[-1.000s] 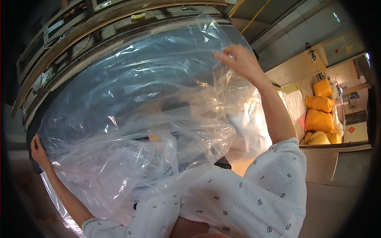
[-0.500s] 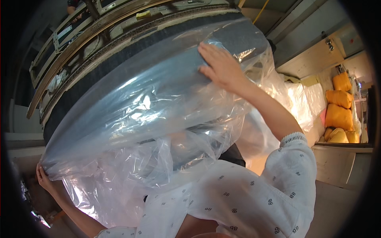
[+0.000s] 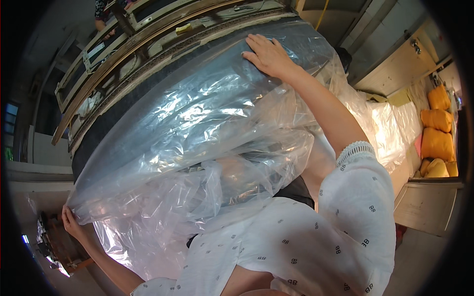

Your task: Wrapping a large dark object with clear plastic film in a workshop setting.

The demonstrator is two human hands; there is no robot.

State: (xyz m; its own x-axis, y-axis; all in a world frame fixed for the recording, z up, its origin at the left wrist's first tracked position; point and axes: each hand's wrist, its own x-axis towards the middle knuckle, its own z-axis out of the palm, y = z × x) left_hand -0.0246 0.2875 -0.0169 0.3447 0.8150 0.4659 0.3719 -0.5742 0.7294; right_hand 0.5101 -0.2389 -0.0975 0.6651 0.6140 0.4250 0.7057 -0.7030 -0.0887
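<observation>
A wide sheet of clear plastic film (image 3: 192,118) lies over a dark work surface (image 3: 106,118) and hangs in folds toward my lap. My right hand (image 3: 270,56) rests flat on the film near the far side, its fingers spread. At the near left corner, my left hand (image 3: 71,222) has its fingers closed on the film's edge, pulling it into a taut line. Crumpled folds of the film (image 3: 163,202) bunch between the surface and my body.
Beyond the surface runs a machine frame with long rails (image 3: 94,79) and a small yellow block (image 3: 183,28). Another person's hand (image 3: 106,30) shows at the far left. To the right are more plastic film (image 3: 390,123), yellow-orange bundles (image 3: 437,143) and a wooden cabinet (image 3: 427,207).
My right hand has slid a little farther away across the film, smoothing some of it. My left hand keeps its hold at the corner. The view has shifted slightly.
</observation>
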